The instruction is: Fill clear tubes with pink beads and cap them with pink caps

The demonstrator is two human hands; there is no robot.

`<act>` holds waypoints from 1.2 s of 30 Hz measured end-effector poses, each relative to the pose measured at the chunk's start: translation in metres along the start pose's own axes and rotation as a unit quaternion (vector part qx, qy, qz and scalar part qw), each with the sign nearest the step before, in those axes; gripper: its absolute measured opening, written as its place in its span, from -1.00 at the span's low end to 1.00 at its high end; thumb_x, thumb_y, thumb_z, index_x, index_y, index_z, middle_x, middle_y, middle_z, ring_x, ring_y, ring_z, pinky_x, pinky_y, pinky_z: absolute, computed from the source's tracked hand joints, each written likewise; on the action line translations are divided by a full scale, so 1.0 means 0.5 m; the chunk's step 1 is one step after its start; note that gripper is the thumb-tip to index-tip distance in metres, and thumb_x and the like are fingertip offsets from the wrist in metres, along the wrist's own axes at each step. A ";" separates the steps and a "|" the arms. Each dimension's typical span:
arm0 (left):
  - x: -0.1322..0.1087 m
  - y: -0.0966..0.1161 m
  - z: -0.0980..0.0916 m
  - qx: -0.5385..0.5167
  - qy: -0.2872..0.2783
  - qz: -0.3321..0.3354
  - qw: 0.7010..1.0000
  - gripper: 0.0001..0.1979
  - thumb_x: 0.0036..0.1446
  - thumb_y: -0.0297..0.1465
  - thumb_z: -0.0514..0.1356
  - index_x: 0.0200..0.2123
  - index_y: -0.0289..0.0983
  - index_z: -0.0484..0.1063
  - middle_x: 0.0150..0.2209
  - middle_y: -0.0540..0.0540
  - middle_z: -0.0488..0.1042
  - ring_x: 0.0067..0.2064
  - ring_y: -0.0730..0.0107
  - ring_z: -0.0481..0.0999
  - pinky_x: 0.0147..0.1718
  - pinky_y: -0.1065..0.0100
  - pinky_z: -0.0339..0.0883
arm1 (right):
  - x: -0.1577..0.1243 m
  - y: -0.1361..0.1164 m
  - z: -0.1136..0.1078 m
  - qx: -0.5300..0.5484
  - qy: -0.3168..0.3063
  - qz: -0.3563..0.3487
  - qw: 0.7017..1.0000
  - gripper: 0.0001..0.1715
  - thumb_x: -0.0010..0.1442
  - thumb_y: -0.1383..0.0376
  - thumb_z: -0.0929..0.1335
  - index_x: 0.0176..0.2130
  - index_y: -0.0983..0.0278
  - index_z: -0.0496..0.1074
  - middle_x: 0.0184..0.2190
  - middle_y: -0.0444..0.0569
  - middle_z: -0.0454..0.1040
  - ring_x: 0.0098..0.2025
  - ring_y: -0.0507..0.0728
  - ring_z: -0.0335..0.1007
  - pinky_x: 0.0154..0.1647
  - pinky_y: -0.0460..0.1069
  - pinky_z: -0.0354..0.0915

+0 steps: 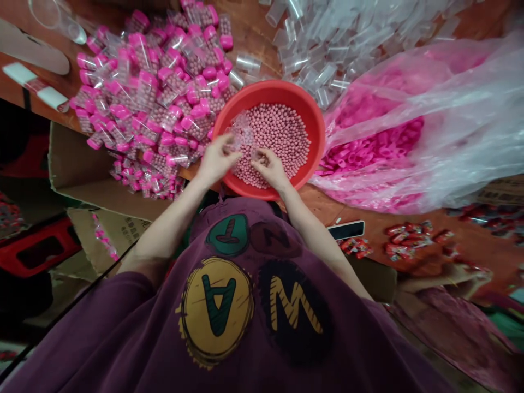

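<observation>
A red plastic bowl (311, 112) full of small pink balls (280, 134) sits on the wooden table in front of me. My left hand (216, 158) hovers over the bowl's near left rim, fingers closed around a clear plastic tube (241, 134) held just above the balls. My right hand (270, 169) rests on the balls at the near edge, fingers curled and pinched; what they hold is too small to make out.
A heap of filled tubes with pink caps (159, 93) lies left of the bowl. Empty clear tubes (327, 49) are piled behind it. A plastic bag of pink caps (380, 147) lies to the right. A phone (346, 229) and red packets (409, 240) lie at the table's near right.
</observation>
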State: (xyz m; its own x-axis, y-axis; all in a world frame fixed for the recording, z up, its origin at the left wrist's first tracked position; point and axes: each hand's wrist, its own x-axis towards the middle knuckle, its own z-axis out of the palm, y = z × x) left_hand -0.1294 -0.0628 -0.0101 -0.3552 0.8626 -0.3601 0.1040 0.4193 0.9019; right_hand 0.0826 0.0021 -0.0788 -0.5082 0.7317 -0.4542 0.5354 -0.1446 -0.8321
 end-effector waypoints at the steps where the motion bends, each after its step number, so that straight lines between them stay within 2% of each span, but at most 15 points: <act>1: -0.011 -0.002 0.049 -0.024 -0.068 -0.049 0.996 -0.63 0.22 -0.12 0.49 -0.09 -0.27 0.61 -0.27 -0.05 0.61 -0.22 0.33 0.57 -0.09 0.22 0.52 | -0.011 0.001 -0.002 0.050 -0.003 -0.002 0.999 -0.40 0.27 0.20 0.49 0.24 0.32 0.46 0.16 0.18 0.62 -0.02 0.20 0.63 0.16 0.17 0.61; 4: -0.016 -0.005 0.142 -0.067 -0.138 -0.101 0.983 -0.68 0.11 -0.32 0.49 -0.09 -0.30 0.61 -0.25 -0.03 0.63 -0.23 0.37 0.57 -0.11 0.31 0.49 | -0.054 0.002 -0.011 0.137 -0.001 -0.007 0.991 -0.39 0.31 0.12 0.48 0.26 0.27 0.45 0.25 0.17 0.62 0.15 0.19 0.65 0.28 0.14 0.58; 7: 0.018 -0.001 0.166 0.028 -0.157 -0.060 0.985 -0.66 0.09 -0.44 0.45 -0.05 -0.29 0.56 -0.09 -0.09 0.66 -0.08 0.25 0.62 0.02 0.24 0.50 | -0.103 0.020 -0.052 0.135 0.032 0.017 0.990 -0.19 0.31 0.09 0.50 0.42 0.21 0.33 0.31 0.18 0.59 -0.01 0.15 0.70 0.08 0.11 0.66; 8: 0.033 0.001 0.168 0.098 -0.169 -0.031 0.980 -0.67 0.10 -0.47 0.44 -0.04 -0.28 0.55 -0.04 -0.13 0.65 -0.01 0.19 0.62 0.08 0.20 0.49 | -0.120 0.035 -0.078 0.125 0.055 0.021 0.990 -0.17 0.32 0.07 0.50 0.44 0.20 0.32 0.28 0.17 0.61 -0.09 0.14 0.70 0.00 0.11 0.67; 10: 0.060 0.006 0.175 0.258 -0.183 0.030 0.948 -0.75 0.20 -0.54 0.37 -0.05 -0.28 0.52 0.08 -0.21 0.62 0.14 0.07 0.57 0.22 0.11 0.42 | -0.153 0.077 -0.151 0.088 0.129 0.034 0.987 -0.33 0.39 0.03 0.43 0.36 0.22 0.43 0.11 0.13 0.70 -0.21 0.14 0.67 -0.08 0.12 0.66; 12: 0.074 0.010 0.194 0.370 -0.197 0.064 0.906 -0.83 0.35 -0.60 0.21 -0.06 -0.29 0.49 0.17 -0.27 0.57 0.25 -0.01 0.51 0.30 0.01 0.34 | -0.179 0.127 -0.235 0.020 0.230 0.073 0.970 -0.53 0.45 0.06 0.33 0.14 0.28 0.58 -0.09 0.10 0.72 -0.20 0.19 0.67 -0.02 0.17 0.64; 14: 0.072 0.014 0.225 0.430 -0.228 0.063 0.871 -0.75 0.43 -0.62 0.03 -0.06 -0.33 0.49 0.17 -0.35 0.54 0.25 -0.07 0.50 0.26 -0.04 0.34 | -0.189 0.173 -0.306 -0.084 0.298 0.124 0.943 -0.62 0.42 0.19 0.31 -0.02 0.33 0.64 -0.14 0.17 0.73 -0.10 0.27 0.67 0.13 0.26 0.60; 16: 0.060 0.016 0.261 0.463 -0.263 0.062 0.844 -0.65 0.45 -0.61 -0.06 -0.03 -0.36 0.52 0.17 -0.43 0.54 0.23 -0.14 0.52 0.18 -0.03 0.38 | -0.176 0.203 -0.343 -0.182 0.284 0.146 0.930 -0.65 0.39 0.30 0.30 -0.07 0.36 0.66 -0.08 0.26 0.72 0.02 0.34 0.66 0.28 0.29 0.52; 19: 0.046 0.009 0.311 0.493 -0.282 0.067 0.821 -0.57 0.38 -0.63 -0.06 0.05 -0.36 0.58 0.20 -0.47 0.54 0.19 -0.16 0.56 0.10 0.02 0.41 | -0.127 0.217 -0.335 -0.285 0.201 0.145 0.926 -0.60 0.40 0.42 0.27 0.04 0.38 0.65 0.10 0.36 0.66 0.10 0.37 0.61 0.28 0.28 0.49; 21: 0.046 -0.001 0.332 0.467 -0.284 0.059 0.835 -0.61 0.28 -0.64 0.07 0.04 -0.36 0.61 0.18 -0.43 0.57 0.14 -0.10 0.58 0.11 0.06 0.42 | -0.094 0.214 -0.311 -0.318 0.176 0.154 0.919 -0.58 0.41 0.46 0.26 0.09 0.35 0.62 0.19 0.37 0.59 0.09 0.38 0.60 0.21 0.28 0.52; 23: 0.052 -0.008 0.339 0.383 -0.283 0.030 0.879 -0.66 0.15 -0.61 0.23 -0.02 -0.36 0.64 0.06 -0.33 0.64 0.04 -0.01 0.59 0.10 0.10 0.44 | -0.072 0.215 -0.294 -0.326 0.179 0.159 0.915 -0.61 0.42 0.45 0.26 0.05 0.31 0.61 0.19 0.35 0.56 0.10 0.40 0.58 0.19 0.31 0.52; 26: 0.061 -0.007 0.321 0.193 -0.241 -0.033 0.950 -0.63 0.00 -0.52 0.42 -0.05 -0.33 0.67 -0.19 -0.11 0.67 -0.11 0.15 0.59 0.07 0.17 0.48 | -0.068 0.227 -0.294 -0.312 0.196 0.120 0.922 -0.71 0.42 0.38 0.30 -0.02 0.33 0.61 0.13 0.35 0.57 0.18 0.45 0.52 0.28 0.41 0.47; 28: 0.059 0.004 0.295 0.085 -0.211 -0.052 0.972 -0.61 -0.05 -0.48 0.47 -0.07 -0.31 0.69 -0.17 -0.08 0.70 -0.07 0.19 0.63 0.14 0.20 0.47 | -0.077 0.238 -0.303 -0.276 0.226 0.072 0.931 -0.69 0.43 0.27 0.33 0.00 0.36 0.61 0.09 0.35 0.60 0.20 0.45 0.50 0.35 0.45 0.42; 32: 0.034 0.034 0.231 -0.092 -0.237 -0.071 0.965 -0.64 0.05 -0.37 0.49 -0.04 -0.29 0.70 0.00 -0.15 0.74 0.13 0.22 0.65 0.29 0.19 0.41 | -0.099 0.234 -0.307 -0.081 0.323 -0.022 0.943 -0.35 0.51 -0.14 0.27 0.18 0.29 0.56 0.00 0.20 0.64 0.09 0.34 0.58 0.27 0.38 0.52; 36: 0.001 0.060 0.190 -0.244 -0.287 -0.119 0.919 -0.55 0.13 -0.30 0.48 0.08 -0.26 0.62 -0.10 -0.14 0.74 0.01 0.28 0.69 0.01 0.29 0.49 | -0.107 0.164 -0.272 0.086 0.286 -0.058 0.953 -0.18 0.45 -0.39 0.26 0.34 0.06 0.45 -0.17 -0.03 0.60 -0.20 0.20 0.60 -0.05 0.23 0.64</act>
State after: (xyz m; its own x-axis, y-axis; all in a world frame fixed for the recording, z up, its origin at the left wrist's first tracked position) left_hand -0.0381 -0.0229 -0.0058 0.2479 0.8292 -0.5010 -0.3910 0.5588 0.7313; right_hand 0.2455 0.0418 -0.0796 -0.0814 0.9855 -0.1491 0.3545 -0.1112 -0.9284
